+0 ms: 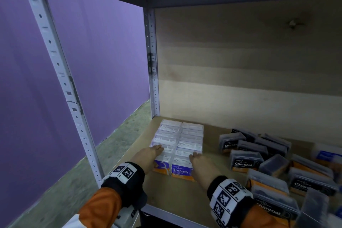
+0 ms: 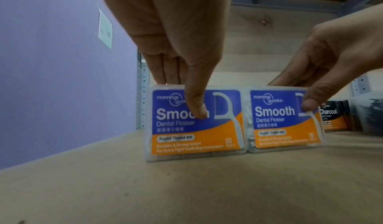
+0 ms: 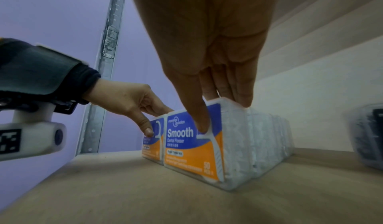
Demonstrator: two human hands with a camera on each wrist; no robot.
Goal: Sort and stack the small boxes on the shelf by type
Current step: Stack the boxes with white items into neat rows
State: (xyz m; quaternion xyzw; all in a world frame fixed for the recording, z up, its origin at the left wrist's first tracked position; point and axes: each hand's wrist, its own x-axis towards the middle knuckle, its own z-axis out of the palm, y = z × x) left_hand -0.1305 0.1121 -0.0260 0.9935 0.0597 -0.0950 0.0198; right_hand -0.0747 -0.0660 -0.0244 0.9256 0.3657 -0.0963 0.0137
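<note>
Purple wall and pale wood backing frame the shelf board (image 1: 177,196) in the head view, where the left hand (image 1: 148,155) and right hand (image 1: 200,163) each reach to the front of a double row of Smooth boxes (image 1: 180,140) running back from the fingertips; loose Charcoal boxes (image 1: 246,163) lie well apart, off to the right hand's outer side, seemingly unsorted. From the left wrist, the left thumb (image 2: 196,106) presses the label of the left front box (image 2: 196,122) while the fingers (image 2: 163,70) drop behind its top edge, a pinch that likely squares it against its row. From the right wrist, the right thumb (image 3: 200,116) lies on the right front box (image 3: 192,145) with fingers (image 3: 238,88) hooked over the top, holding it upright, flush beside its neighbour
</note>
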